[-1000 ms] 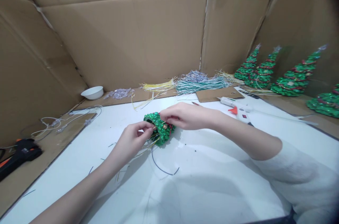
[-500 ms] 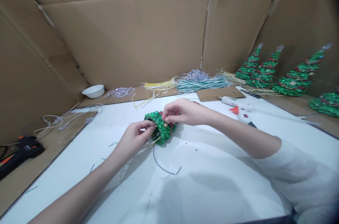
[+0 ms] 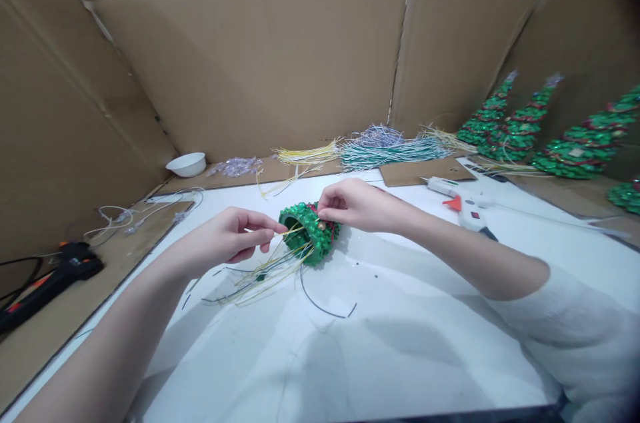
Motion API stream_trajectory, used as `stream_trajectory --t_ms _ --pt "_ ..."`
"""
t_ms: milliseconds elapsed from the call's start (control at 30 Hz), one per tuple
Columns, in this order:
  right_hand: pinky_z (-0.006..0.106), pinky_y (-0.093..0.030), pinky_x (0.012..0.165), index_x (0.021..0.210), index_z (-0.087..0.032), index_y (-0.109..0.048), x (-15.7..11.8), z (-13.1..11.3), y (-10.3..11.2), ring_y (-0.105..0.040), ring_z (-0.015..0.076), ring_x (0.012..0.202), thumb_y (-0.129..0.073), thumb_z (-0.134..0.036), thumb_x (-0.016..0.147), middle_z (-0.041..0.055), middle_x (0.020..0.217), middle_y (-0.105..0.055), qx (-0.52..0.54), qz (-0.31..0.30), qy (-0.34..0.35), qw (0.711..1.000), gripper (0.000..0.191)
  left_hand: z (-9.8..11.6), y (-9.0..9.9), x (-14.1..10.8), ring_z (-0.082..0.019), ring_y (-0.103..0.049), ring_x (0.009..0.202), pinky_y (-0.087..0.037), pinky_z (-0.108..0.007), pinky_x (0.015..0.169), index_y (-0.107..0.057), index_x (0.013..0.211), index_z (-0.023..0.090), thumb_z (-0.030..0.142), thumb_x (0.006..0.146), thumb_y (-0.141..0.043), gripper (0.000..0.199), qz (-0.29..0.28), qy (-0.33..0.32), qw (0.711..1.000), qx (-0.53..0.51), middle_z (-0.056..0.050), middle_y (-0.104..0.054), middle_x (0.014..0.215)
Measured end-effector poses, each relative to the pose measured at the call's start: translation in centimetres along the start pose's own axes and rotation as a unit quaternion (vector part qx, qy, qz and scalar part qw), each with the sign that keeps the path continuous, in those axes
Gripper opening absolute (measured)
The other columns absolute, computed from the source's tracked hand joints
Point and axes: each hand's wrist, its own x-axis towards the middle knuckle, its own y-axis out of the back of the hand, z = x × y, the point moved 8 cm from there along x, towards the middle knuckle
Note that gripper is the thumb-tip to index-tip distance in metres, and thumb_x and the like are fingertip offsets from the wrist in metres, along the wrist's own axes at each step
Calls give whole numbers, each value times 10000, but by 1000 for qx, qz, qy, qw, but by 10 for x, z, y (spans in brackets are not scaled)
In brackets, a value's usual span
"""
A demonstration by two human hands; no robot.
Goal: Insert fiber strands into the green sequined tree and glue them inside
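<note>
A green tinsel cone (image 3: pixel 320 243) with red trim and small gold balls lies on its side on the white table, its hollow base facing left. Yellow and dark wires (image 3: pixel 255 280) stick out of that opening and fan across the table. At the opening, my left hand (image 3: pixel 240 236) pinches a yellow wire between thumb and fingertips. My right hand (image 3: pixel 345 204) is closed at the cone's upper side, beside a gold ball; what its fingertips pinch is too small to make out.
Behind lie yellow wires (image 3: pixel 307 154), green-white wires (image 3: pixel 395 154), clear pieces (image 3: pixel 237 166) and a white bowl (image 3: pixel 187 164). Right: a white glue gun (image 3: pixel 467 210) and finished green trees (image 3: pixel 523 126). Left: a black-handled tool (image 3: pixel 60 276) and white cords (image 3: pixel 120 218).
My left hand has drawn back leftward from the cone's opening, with a yellow wire now stretched from its fingertips. My right hand stays at the cone's side. The view has shifted slightly.
</note>
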Motion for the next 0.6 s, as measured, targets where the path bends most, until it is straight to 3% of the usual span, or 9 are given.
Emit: stream_trajectory --t_ms 200,300,433,600 --pt "242 -423 614 784 -142 -579 0 12 -4 -585 118 657 -559 -160 782 38 731 -657 53 18 -47 997 27 5 9 -10 -100 -402 520 -301 -214 464 -675 869 215 490 822 -484 338 15 -9 973 230 8 -525 598" --pt "227 -402 577 972 -172 -508 -3 7 0 -558 108 623 -557 -155 774 -10 698 -629 50 46 -5 998 204 11 14 -16 -103 -365 504 -274 -213 446 -658 762 210 511 815 -475 356 64 -24 960 272 21 -446 552" --pt "224 -382 573 974 -196 -482 -7 -6 2 -520 95 588 -503 -125 793 -36 664 -605 2 48 51 998 196 27 24 -27 -101 -317 483 -238 -214 422 -592 614 191 535 786 -491 397 182 -79 950 239 23 -379 533" --pt "223 -396 578 818 -180 -509 -3 2 0 -537 96 595 -534 -91 745 -18 659 -603 34 29 10 999 118 24 22 -22 -125 -413 535 -336 -222 458 -621 639 203 509 755 -539 337 183 -95 975 84 -12 -527 602"
